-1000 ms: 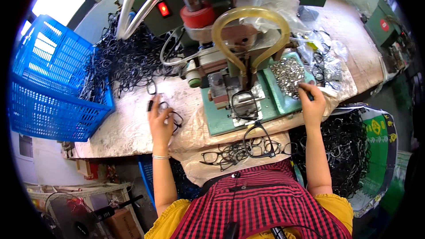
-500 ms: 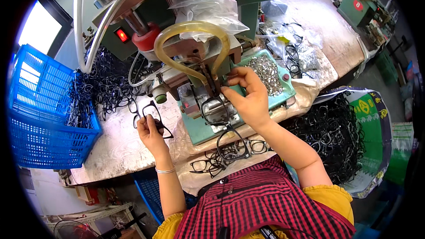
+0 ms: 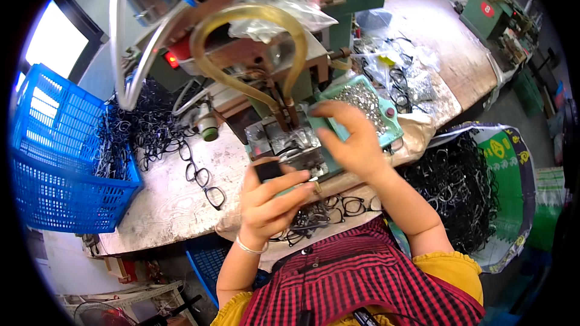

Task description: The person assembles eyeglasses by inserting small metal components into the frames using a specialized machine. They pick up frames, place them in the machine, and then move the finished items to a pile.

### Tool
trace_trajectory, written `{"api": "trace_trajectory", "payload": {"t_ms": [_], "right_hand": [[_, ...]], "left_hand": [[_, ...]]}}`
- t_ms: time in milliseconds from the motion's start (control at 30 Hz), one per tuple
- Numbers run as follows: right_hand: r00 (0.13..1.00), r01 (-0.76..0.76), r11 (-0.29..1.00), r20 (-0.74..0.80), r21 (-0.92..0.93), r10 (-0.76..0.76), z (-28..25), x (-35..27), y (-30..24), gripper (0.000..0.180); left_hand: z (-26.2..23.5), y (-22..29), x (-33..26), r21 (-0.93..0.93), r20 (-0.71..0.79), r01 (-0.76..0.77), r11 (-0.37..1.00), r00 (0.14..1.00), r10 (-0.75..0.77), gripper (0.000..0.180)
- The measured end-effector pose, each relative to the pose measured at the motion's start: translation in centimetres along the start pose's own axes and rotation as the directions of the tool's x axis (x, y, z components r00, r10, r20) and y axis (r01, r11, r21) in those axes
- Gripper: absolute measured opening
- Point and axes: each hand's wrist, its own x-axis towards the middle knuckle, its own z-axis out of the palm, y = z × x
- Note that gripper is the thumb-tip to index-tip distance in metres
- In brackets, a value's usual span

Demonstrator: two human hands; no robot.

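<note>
My left hand [image 3: 272,202] is in front of the machine's metal fixture [image 3: 305,154], fingers bent and closed. A dark, flat black piece [image 3: 267,171] shows at its index finger and thumb; blur hides what it is. To the right of the fixture, my right hand [image 3: 353,139] is raised, thumb and fingers apart, with nothing seen between them. Two metal prongs with a looped yellowish hose [image 3: 296,30] reach down over the fixture. Black eyeglass frames [image 3: 198,175] lie on the table left of my left hand; more eyeglass frames [image 3: 353,205] lie below the fixture.
At the left stands a blue crate [image 3: 66,193], with a heap of black frames [image 3: 151,115] beside it. A green tray [image 3: 396,128] holds small metal parts behind my right hand. A large bag [image 3: 510,175] at the right is full of black frames. A white hose [image 3: 118,30] hangs at upper left.
My left hand has moved right from the loose eyeglass frames to the fixture. My right hand has drawn back slightly right, away from the prongs. The eyeglass frame hanging at the fixture no longer shows.
</note>
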Motion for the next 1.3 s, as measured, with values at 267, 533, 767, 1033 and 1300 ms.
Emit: {"api": "trace_trajectory", "payload": {"t_ms": [267,533,767,1033,1300], "right_hand": [[0.985,-0.124,0.836,-0.170,-0.534,0.038,-2.3,-2.3,10.5,0.011],[0.956,-0.182,0.932,-0.278,-0.314,0.093,-2.4,-3.0,10.0,0.016],[0.796,-0.345,0.860,-0.367,0.377,0.481,-1.6,-3.6,11.2,0.019],[0.879,-0.298,0.854,-0.225,0.427,0.420,1.9,-0.5,7.2,0.015],[0.871,-0.331,0.908,-0.288,0.256,0.398,0.1,-1.3,8.0,0.014]], "left_hand": [[-0.2,-0.7,0.6,0.038,0.133,-0.014,0.999,0.991,0.009,0.026],[0.9,2.7,-2.8,0.232,-0.017,0.168,0.958,0.986,-0.169,0.033],[-9.6,-2.5,-7.3,0.634,-0.341,0.586,0.505,0.798,-0.497,0.028],[-11.4,-11.1,-15.6,0.785,-0.155,0.430,0.445,0.832,-0.532,0.017],[-17.4,-24.0,-16.7,0.437,-0.330,0.848,0.299,0.461,-0.824,0.026]]}}
